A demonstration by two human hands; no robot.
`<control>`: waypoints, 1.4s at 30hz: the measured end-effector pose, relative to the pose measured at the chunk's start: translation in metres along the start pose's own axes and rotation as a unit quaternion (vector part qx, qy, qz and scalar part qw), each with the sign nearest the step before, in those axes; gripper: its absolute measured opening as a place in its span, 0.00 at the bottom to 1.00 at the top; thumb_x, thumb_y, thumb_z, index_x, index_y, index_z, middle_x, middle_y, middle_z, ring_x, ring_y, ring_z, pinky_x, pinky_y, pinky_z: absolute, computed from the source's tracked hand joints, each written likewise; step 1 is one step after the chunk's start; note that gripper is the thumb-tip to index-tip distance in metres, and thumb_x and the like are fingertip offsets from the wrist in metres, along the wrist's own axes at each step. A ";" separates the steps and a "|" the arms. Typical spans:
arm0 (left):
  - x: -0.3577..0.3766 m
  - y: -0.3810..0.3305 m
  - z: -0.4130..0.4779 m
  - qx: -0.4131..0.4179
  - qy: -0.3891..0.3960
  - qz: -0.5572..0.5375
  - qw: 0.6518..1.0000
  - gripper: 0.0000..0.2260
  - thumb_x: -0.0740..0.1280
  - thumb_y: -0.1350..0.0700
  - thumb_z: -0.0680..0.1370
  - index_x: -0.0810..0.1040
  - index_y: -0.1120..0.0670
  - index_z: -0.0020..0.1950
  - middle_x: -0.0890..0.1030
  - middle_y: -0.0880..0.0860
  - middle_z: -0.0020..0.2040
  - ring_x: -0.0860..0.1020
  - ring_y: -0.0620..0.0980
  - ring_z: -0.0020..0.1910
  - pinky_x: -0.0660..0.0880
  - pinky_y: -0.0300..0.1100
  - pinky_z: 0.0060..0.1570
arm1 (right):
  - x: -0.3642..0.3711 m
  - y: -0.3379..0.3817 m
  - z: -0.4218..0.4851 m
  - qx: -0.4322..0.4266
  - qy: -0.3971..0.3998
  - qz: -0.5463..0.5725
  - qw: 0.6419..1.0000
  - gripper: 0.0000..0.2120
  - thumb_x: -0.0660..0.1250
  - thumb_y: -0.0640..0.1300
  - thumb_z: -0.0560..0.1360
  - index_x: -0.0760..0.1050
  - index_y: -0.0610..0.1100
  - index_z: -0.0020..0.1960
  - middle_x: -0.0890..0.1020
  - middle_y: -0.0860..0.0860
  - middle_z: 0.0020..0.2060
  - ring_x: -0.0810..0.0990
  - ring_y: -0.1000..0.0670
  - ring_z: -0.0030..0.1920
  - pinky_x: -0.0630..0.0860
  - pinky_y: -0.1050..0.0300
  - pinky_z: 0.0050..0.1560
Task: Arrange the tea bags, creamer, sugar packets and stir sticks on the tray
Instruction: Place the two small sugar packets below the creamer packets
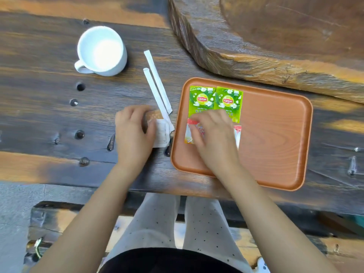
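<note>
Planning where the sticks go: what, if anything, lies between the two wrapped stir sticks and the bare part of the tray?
Nothing visible blocks them. The stir sticks lie on the table just left of the tray, whose right half is bare; the tea bags sit at its far-left corner.

Tray [275,134] right half bare; stir sticks [157,89] flank tray's left edge.

White mug [102,51] on dark wooden table [49,115], beside raised slab [275,36].
</note>
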State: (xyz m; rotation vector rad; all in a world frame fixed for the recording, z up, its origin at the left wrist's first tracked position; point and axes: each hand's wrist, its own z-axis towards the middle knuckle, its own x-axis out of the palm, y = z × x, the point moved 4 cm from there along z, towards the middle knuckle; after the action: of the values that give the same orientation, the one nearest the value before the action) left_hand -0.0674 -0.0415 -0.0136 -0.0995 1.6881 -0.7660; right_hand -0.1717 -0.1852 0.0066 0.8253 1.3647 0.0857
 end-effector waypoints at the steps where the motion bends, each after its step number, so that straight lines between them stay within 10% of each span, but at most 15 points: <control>1: 0.000 0.011 0.003 -0.027 0.019 0.008 0.999 0.16 0.68 0.55 0.72 0.76 0.57 0.59 0.78 0.58 0.56 0.71 0.59 0.58 0.55 0.30 0.54 | 0.011 0.013 0.010 -0.025 0.023 -0.021 0.999 0.07 0.66 0.41 0.71 0.79 0.43 0.49 0.81 0.47 0.44 0.76 0.41 0.48 0.62 0.54 0.49; 20: 0.004 0.017 0.010 -0.126 0.212 -0.133 0.960 0.07 0.70 0.58 0.73 0.71 0.55 0.42 0.73 0.45 0.34 0.71 0.47 0.34 0.68 0.42 0.38 | 0.059 0.049 0.028 -0.015 0.191 -0.065 0.979 0.19 0.63 0.44 0.76 0.67 0.47 0.67 0.73 0.47 0.60 0.65 0.45 0.64 0.61 0.52 0.61; 24: -0.018 0.014 0.002 -0.224 0.195 -0.298 0.907 0.05 0.65 0.61 0.76 0.77 0.52 0.44 0.78 0.51 0.38 0.76 0.48 0.39 0.77 0.40 0.43 | 0.047 0.051 0.023 0.097 0.151 0.136 0.974 0.23 0.68 0.44 0.73 0.67 0.43 0.66 0.76 0.46 0.55 0.73 0.46 0.57 0.71 0.50 0.60; 31: -0.043 -0.012 -0.006 -0.305 0.167 -0.542 0.765 0.05 0.63 0.64 0.77 0.77 0.62 0.50 0.85 0.54 0.41 0.84 0.48 0.42 0.81 0.38 0.43 | 0.015 0.043 -0.002 0.256 0.189 0.429 0.845 0.05 0.66 0.36 0.75 0.73 0.43 0.43 0.78 0.49 0.32 0.78 0.61 0.26 0.75 0.66 0.32; 37: -0.034 -0.030 -0.017 -0.330 0.203 -0.570 0.725 0.05 0.63 0.61 0.77 0.77 0.60 0.50 0.86 0.54 0.36 0.85 0.49 0.37 0.82 0.40 0.44 | -0.019 0.015 -0.028 0.293 0.047 0.417 0.859 0.10 0.67 0.34 0.74 0.72 0.47 0.38 0.80 0.47 0.30 0.78 0.53 0.27 0.76 0.59 0.33; 42: -0.039 -0.016 -0.022 -0.364 0.171 -0.547 0.734 0.04 0.62 0.61 0.78 0.76 0.59 0.50 0.83 0.57 0.42 0.84 0.49 0.38 0.81 0.42 0.44 | -0.044 -0.012 -0.064 0.179 0.002 0.165 0.970 0.07 0.67 0.34 0.72 0.77 0.45 0.44 0.82 0.47 0.43 0.81 0.50 0.44 0.74 0.63 0.47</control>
State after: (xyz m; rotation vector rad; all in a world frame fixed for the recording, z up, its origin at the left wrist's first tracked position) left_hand -0.0816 -0.0270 0.0288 -1.7288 2.1445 -0.9151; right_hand -0.2440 -0.1866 0.0380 1.3544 1.2533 0.1007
